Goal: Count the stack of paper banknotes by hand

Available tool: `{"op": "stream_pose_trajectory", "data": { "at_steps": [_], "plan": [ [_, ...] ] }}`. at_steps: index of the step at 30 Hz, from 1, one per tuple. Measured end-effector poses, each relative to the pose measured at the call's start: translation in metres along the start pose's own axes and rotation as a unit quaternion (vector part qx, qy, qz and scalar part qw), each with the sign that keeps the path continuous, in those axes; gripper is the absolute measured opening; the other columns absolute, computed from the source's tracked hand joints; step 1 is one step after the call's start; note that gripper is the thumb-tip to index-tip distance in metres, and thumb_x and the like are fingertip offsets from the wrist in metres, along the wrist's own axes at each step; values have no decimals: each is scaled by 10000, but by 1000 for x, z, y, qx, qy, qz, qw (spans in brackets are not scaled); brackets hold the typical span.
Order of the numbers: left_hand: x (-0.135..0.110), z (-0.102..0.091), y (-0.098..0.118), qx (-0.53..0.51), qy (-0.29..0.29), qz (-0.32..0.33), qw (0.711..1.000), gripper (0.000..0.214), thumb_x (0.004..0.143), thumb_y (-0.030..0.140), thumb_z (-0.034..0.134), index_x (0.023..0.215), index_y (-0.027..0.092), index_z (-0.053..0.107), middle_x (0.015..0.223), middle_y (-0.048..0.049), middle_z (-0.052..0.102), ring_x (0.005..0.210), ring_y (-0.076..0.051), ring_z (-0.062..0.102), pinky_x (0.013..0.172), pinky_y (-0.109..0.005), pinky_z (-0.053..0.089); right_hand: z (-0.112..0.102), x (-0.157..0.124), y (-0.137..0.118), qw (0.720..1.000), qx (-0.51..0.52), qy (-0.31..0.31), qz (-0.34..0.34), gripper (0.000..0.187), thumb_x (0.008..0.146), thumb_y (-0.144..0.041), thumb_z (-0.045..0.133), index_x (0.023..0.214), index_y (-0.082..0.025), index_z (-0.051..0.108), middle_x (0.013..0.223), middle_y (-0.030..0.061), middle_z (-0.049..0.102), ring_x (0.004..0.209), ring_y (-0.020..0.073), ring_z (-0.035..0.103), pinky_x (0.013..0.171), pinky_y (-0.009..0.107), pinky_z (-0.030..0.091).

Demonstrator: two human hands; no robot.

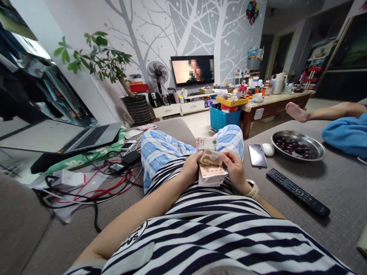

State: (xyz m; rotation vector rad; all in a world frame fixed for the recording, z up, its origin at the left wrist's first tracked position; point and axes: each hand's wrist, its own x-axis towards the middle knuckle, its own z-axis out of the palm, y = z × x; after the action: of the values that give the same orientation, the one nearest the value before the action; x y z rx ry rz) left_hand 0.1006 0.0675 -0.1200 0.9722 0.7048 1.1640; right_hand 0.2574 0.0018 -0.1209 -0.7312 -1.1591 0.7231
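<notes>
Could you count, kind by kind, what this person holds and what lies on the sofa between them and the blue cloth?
Banknote stack: 1
Phone: 1
White mouse: 1
Remote control: 1
Metal bowl of fruit: 1
Total: 5

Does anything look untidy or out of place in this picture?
Yes. Red and black cables lie tangled on the sofa, beside the laptop. The banknotes in the left hand and right hand form a neat stack; only the top note bends.
</notes>
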Motion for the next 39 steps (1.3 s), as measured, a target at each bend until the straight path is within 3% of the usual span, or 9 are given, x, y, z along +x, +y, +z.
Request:
{"op": "stream_pose_trajectory", "data": {
  "at_steps": [15, 23, 27, 30, 39],
  "plan": [
    [-4, 2, 5, 34, 2, -8, 999, 382, 759, 427, 746, 928, 91, 813, 973, -171, 822, 900, -324, 775, 907, -440, 595, 2, -2, -5, 1000, 5, -1, -11, 354, 891, -530, 715, 757, -204, 684, 599, -34, 528, 541, 114, 413, 514, 262, 330],
    [-12, 9, 12, 1, 9, -31, 999, 314, 777, 352, 737, 958, 100, 786, 967, -157, 825, 1003, -363, 777, 987, -510, 583, 2, -2, -3, 1000, 28, -6, 7, 474, 915, -642, 633, 731, -208, 679, 530, -19, 565, 455, 111, 378, 458, 270, 282],
    [-19, 15, 18, -3, 5, -20, 1000, 274, 731, 306, 765, 908, 98, 789, 929, -158, 826, 990, -364, 783, 1018, -508, 575, 2, 0, -4, 1000, 6, 26, 3, 451, 831, -606, 757, 663, -216, 604, 561, -29, 545, 519, 118, 431, 517, 270, 351],
    [-24, 16, 21, 1, -29, -27, 999, 336, 717, 300, 801, 980, 92, 799, 960, -163, 827, 1001, -358, 782, 1021, -491, 574, 1, 3, -1, 998, -1, 54, 18, 464, 774, -604, 804, 666, -219, 567, 600, -47, 504, 557, 118, 425, 544, 271, 361],
    [-25, 11, 20, 19, -29, -36, 999, 337, 673, 274, 844, 962, 107, 795, 895, -138, 825, 913, -324, 786, 946, -439, 589, 0, 4, -1, 997, -42, 55, 29, 444, 846, -598, 705, 664, -223, 551, 604, -43, 509, 574, 130, 421, 578, 286, 377]
  ]
}}
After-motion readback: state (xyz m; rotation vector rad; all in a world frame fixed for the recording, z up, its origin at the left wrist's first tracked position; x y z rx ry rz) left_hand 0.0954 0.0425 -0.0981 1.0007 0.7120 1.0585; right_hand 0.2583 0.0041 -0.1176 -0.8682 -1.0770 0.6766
